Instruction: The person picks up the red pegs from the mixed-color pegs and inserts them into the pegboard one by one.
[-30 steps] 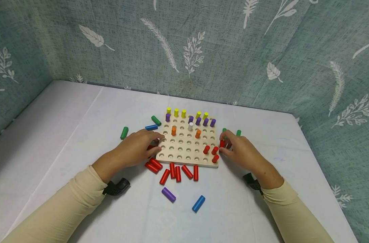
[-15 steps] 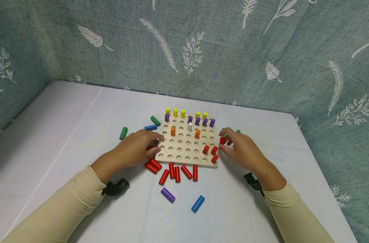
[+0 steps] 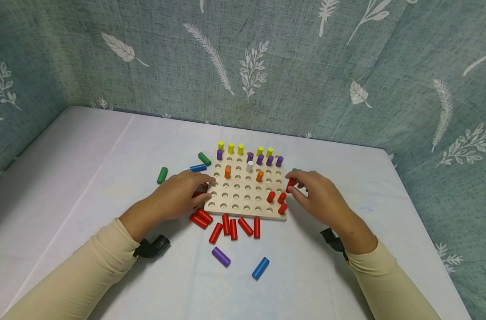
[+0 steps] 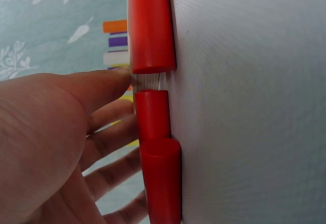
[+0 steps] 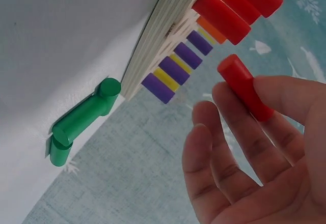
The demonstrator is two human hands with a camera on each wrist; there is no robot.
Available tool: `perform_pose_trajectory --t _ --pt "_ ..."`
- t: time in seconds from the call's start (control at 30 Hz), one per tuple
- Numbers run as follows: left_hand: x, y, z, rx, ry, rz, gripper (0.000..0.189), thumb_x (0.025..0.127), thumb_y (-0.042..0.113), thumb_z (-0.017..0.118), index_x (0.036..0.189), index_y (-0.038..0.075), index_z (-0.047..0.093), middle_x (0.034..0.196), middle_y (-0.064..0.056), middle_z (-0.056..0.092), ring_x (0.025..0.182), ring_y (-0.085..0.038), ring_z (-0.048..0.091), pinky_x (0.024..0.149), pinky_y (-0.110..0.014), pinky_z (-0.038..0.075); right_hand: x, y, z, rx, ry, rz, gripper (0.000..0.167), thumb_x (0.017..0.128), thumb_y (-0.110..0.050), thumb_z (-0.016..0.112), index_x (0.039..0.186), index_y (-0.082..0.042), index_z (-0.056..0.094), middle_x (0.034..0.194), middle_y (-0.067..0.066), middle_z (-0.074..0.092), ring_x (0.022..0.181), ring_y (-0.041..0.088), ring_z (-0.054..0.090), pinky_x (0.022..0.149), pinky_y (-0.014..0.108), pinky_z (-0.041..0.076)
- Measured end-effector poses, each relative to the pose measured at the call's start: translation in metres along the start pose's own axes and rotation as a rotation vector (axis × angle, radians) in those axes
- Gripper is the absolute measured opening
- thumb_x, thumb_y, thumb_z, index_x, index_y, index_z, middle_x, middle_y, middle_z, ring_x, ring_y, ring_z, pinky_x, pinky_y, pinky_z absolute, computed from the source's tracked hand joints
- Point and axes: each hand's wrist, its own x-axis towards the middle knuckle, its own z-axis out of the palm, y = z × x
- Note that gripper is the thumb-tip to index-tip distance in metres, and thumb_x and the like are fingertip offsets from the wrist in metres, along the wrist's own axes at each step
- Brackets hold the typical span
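Note:
A wooden pegboard (image 3: 244, 215) lies mid-table, with yellow, purple, orange, white and red pegs standing in some holes. My right hand (image 3: 316, 193), just off the board's right edge, pinches a red peg (image 5: 244, 86) between thumb and fingers. The peg is tilted and apart from the board. At the left edge rests my left hand (image 3: 179, 195), its thumb and fingers relaxed against the board's side. A red peg (image 3: 199, 194) lies partly hidden between that thumb and the fingers, apparently not gripped. Three red pegs (image 3: 282, 198) stand at the board's near right corner.
Several loose red pegs (image 3: 233, 229) lie along the board's front edge. Nearer are a purple peg (image 3: 221, 257) and a blue peg (image 3: 260, 268). Green pegs (image 3: 162, 175) and a blue peg (image 3: 198, 168) lie left; more green pegs (image 5: 81, 119) lie beyond my right hand.
My right hand has lifted the red peg slightly and shifted it a little left, toward the board, tilting it. My left hand stays in place.

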Motion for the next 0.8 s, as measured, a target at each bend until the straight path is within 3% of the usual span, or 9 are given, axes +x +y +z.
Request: perform_pose_trajectory --t 0.37,0.53,0.8 --pt "0.000 -0.001 0.001 0.000 -0.003 -0.006 0.047 0.092 0.028 0.073 0.135 0.010 0.062 0.125 -0.010 0.068 0.121 -0.029 0.059 0.102 -0.050 0.050 -0.003 -0.007 -0.004 0.027 0.082 -0.042 0.030 0.094 -0.018 0.070 0.124 -0.012 0.065 0.102 0.006 0.071 0.089 0.025 0.064 0.073 0.037 0.057" --pt "0.001 -0.002 0.001 -0.003 -0.001 -0.002 0.047 0.092 0.028 0.073 0.134 0.010 0.062 0.125 -0.010 0.068 0.120 -0.028 0.060 0.102 -0.050 0.050 -0.005 -0.009 -0.003 0.059 0.089 -0.089 0.028 0.094 -0.015 0.069 0.121 -0.008 0.066 0.102 0.006 0.072 0.092 0.026 0.066 0.076 0.041 0.059" --pt "0.001 -0.002 0.001 -0.003 -0.005 -0.008 0.046 0.092 0.028 0.073 0.134 0.010 0.062 0.126 -0.010 0.067 0.121 -0.028 0.060 0.102 -0.050 0.050 -0.008 -0.014 -0.002 0.066 0.055 -0.136 0.028 0.092 -0.017 0.073 0.118 -0.008 0.068 0.098 0.003 0.072 0.093 0.023 0.067 0.075 0.039 0.060"
